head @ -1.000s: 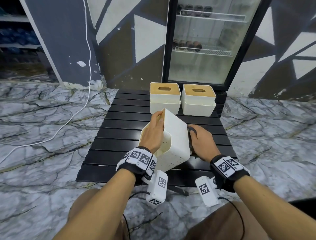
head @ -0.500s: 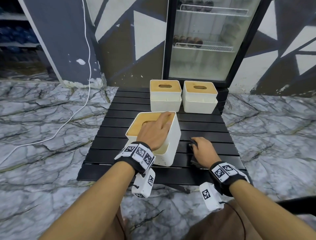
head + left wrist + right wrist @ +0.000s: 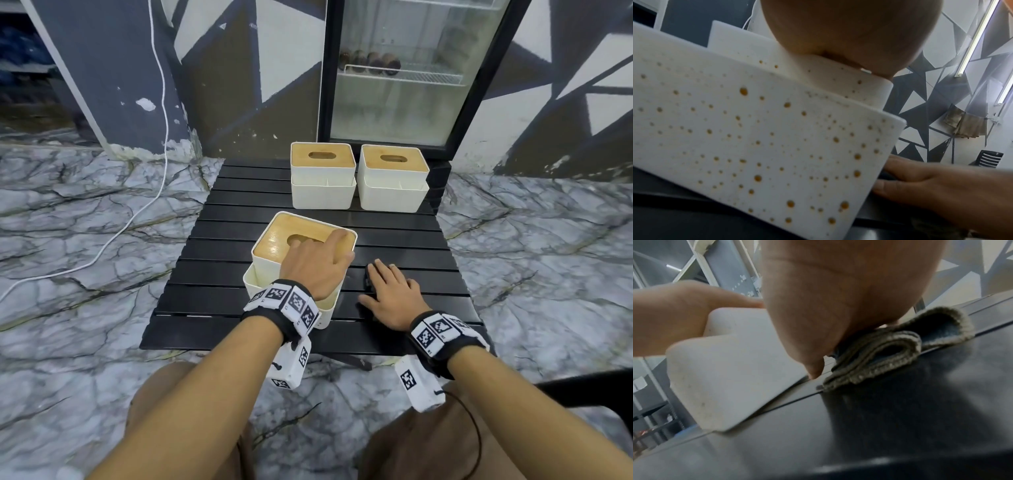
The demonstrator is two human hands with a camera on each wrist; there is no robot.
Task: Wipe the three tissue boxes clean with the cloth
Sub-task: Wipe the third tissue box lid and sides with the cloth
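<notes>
Folded cloth (image 3: 890, 347) under right hand (image 3: 390, 294)

Two tissue boxes (image 3: 323, 180) (image 3: 393, 181) side by side upper centre on tabletop (image 3: 239, 212); third box (image 3: 301, 253) mid-frame; cloth (image 3: 370, 281) just right of it.

Near box (image 3: 274, 246) upright at worktop centre, white with wooden slotted lid, brown-speckled side, two clean boxes (image 3: 322, 178) (image 3: 393, 181) side by side at 12 o'clock, folded grey cloth (image 3: 890, 344) at its 3 o'clock
</notes>
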